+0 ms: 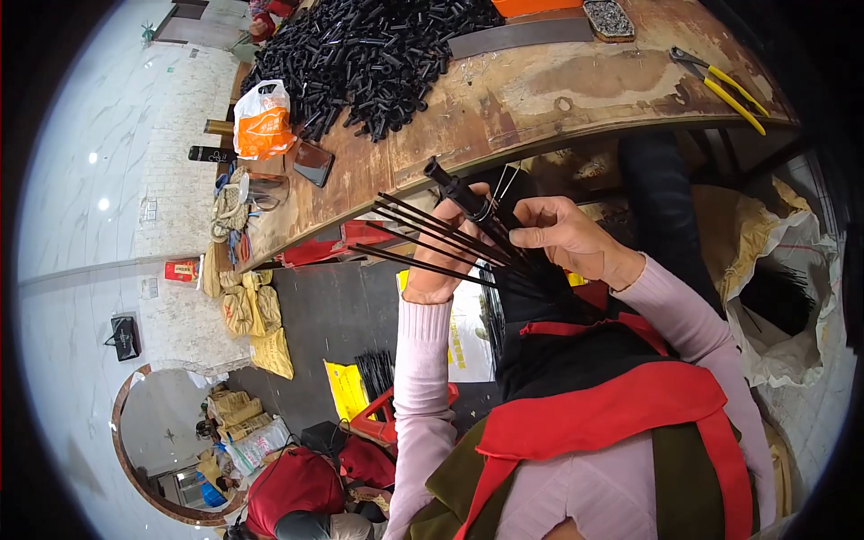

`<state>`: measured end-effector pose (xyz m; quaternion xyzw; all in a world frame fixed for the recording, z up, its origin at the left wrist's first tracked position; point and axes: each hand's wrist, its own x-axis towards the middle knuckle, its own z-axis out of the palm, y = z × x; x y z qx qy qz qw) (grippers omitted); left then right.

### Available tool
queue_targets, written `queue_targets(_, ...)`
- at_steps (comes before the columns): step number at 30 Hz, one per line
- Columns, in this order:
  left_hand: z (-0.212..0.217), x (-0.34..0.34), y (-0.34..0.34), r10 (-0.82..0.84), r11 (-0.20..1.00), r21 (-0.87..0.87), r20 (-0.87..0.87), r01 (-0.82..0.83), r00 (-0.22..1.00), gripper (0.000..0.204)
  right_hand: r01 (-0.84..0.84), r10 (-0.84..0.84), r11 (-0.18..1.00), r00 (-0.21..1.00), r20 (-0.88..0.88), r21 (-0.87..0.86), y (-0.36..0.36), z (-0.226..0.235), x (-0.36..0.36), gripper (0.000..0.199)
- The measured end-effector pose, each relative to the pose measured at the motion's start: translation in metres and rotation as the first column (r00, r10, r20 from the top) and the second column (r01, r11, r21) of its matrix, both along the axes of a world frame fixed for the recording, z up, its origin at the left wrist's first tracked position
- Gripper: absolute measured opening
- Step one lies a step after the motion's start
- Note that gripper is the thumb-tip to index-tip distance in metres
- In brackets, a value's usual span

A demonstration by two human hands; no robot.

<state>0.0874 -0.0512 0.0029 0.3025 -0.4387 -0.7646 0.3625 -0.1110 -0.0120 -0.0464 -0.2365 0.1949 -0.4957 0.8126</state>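
A black plastic umbrella runner [463,200], a tube with a collared end, is tilted up toward the table edge. My left hand [438,261] is closed around it from behind, its fingers partly hidden. Several thin black umbrella ribs [432,236] fan out to the left across that hand, their other ends gathered over my lap. On the right of the collar, my right hand [576,241] has thumb and fingers pinched close to the ribs. What lies between its fingertips is too small to make out. Two thin pale metal wires [508,184] stick up just beyond the hands.
A worn wooden table [513,99] bears a heap of black tubes [360,58], a phone [313,164], an orange-and-white bag [263,121] and yellow-handled pliers [720,85]. At right stands a sack [778,360] holding black rods. Another person in red [292,490] is at lower left.
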Motion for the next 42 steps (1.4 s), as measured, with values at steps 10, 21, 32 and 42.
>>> queue_targets(10,0.001,-0.002,-0.010,-0.112,0.989,-0.095,0.052,0.117,0.992,0.039,-0.193,0.181,0.977,0.977,0.115,0.094,-0.008,-0.014,0.000,0.014)
queue_targets(21,-0.024,-0.045,0.017,0.365,0.920,0.238,-0.229,-0.311,0.902,0.027,0.321,-0.319,0.947,0.943,0.091,-0.014,0.015,0.024,0.009,0.012)
queue_targets(32,0.028,-0.053,0.043,0.502,0.831,-0.345,0.123,-0.437,0.856,0.025,0.424,-0.425,0.905,0.905,-0.010,-0.031,0.026,0.023,0.026,0.013)
queue_targets(42,0.018,-0.053,0.037,0.510,0.808,-0.403,0.115,-0.429,0.853,0.023,0.280,-0.279,0.960,0.949,0.148,0.018,0.009,0.010,0.014,0.017)
